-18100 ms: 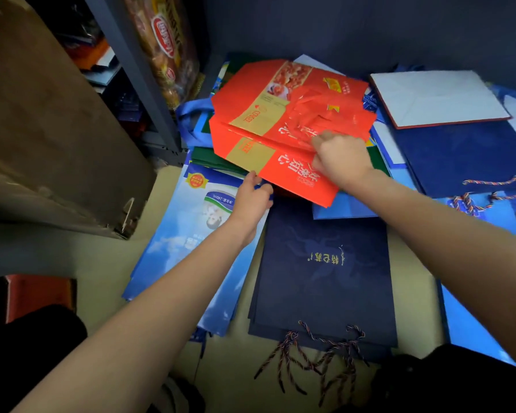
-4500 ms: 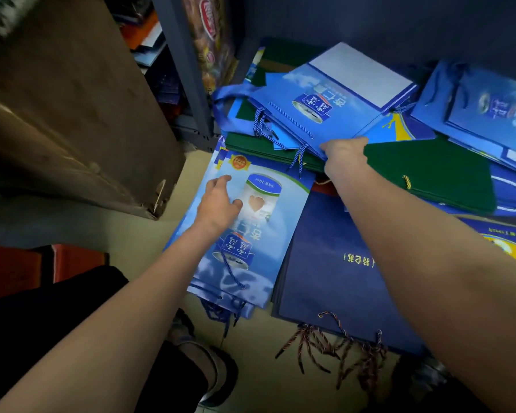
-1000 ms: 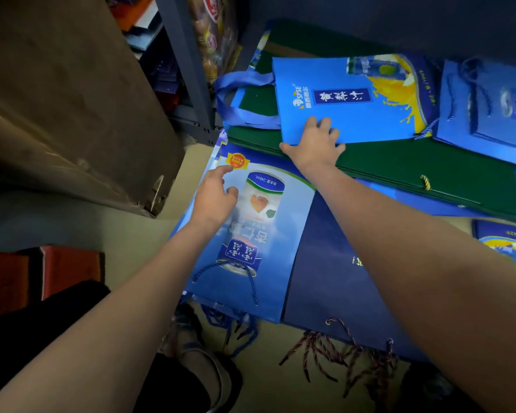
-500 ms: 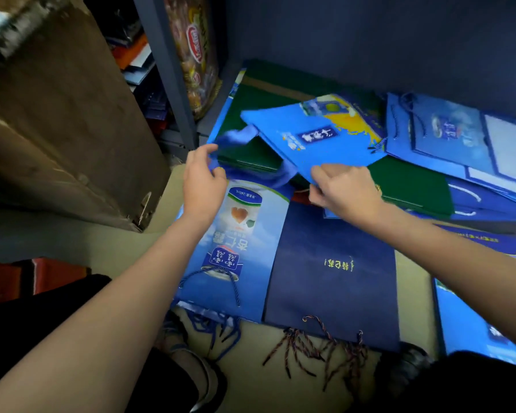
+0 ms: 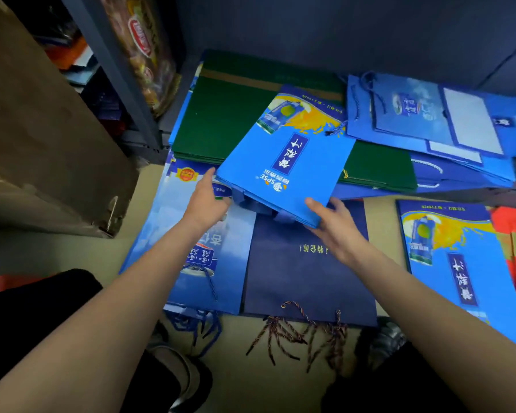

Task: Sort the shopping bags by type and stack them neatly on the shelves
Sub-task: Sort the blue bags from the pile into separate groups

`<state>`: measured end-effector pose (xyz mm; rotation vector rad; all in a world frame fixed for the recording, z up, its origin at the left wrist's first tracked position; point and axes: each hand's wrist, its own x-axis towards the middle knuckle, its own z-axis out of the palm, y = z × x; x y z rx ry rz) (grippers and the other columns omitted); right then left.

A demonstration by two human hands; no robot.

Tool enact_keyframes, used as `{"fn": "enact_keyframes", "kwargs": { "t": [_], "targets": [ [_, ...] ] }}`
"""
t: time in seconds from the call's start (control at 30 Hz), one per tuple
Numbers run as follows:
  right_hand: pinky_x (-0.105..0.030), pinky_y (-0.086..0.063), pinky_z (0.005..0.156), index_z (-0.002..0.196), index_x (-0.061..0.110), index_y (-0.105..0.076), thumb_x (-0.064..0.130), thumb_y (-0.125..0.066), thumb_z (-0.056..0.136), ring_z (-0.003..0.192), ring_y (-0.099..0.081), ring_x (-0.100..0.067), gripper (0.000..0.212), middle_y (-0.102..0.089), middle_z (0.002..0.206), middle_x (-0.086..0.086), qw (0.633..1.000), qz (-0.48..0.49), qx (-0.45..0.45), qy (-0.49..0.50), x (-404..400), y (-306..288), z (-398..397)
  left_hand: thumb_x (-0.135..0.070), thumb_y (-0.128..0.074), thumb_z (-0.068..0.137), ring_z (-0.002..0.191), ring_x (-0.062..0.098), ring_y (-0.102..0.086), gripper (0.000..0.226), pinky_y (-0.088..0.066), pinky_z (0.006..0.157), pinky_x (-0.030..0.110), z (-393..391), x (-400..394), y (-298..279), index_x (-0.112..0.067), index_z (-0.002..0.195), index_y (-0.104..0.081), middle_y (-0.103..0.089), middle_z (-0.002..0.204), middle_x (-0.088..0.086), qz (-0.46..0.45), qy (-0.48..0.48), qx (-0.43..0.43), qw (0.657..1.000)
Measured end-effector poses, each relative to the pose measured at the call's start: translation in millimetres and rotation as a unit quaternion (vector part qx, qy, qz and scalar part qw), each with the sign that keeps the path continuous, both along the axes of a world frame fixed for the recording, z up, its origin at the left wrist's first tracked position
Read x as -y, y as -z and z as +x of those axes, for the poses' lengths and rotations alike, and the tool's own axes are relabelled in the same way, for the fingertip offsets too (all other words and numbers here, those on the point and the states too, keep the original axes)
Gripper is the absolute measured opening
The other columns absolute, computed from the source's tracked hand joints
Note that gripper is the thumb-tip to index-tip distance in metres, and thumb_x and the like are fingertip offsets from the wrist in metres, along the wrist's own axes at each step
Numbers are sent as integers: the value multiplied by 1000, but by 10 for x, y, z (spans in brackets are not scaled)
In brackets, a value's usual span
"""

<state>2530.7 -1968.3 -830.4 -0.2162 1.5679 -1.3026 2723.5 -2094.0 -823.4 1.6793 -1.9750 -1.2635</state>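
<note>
Tan floor runs up to a low dark shelf at the far side, and flat bags lie all over both. Both hands hold one bright blue bag up over the piles. Left hand grips its near left corner, fingers under the edge. Right hand has its thumb on top at the near right corner (the other fingers are hidden below). Under it lie green bags on the shelf. On the floor sit a pale blue bag, a navy bag beside it, and a matching bright blue bag to the right.
</note>
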Motion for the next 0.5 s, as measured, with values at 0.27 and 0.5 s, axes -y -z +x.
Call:
{"fn": "enact_keyframes", "kwargs": {
  "t": [0.27,0.5],
  "targets": [
    [-47,-48,94,115,15,-31,-8,-57,83,106,-56,-27,47,-56,117,-10,993,102,-52,-14,-62,6,395,-8,-56,87,127,35,-41,65,-34,105,42,42,228,-9,-5,144,-26,-38,141,19,-62,-77,39,994],
    [-25,-41,53,147,22,-15,-8,-48,89,69,-54,-9,74,-59,102,-3,991,101,-84,1,-131,-95,104,-9,-52,93,101,22,-48,46,-39,82,33,120,-337,25,-18,132,-30,-49,127,6,295,-61,-26,953]
  ]
}}
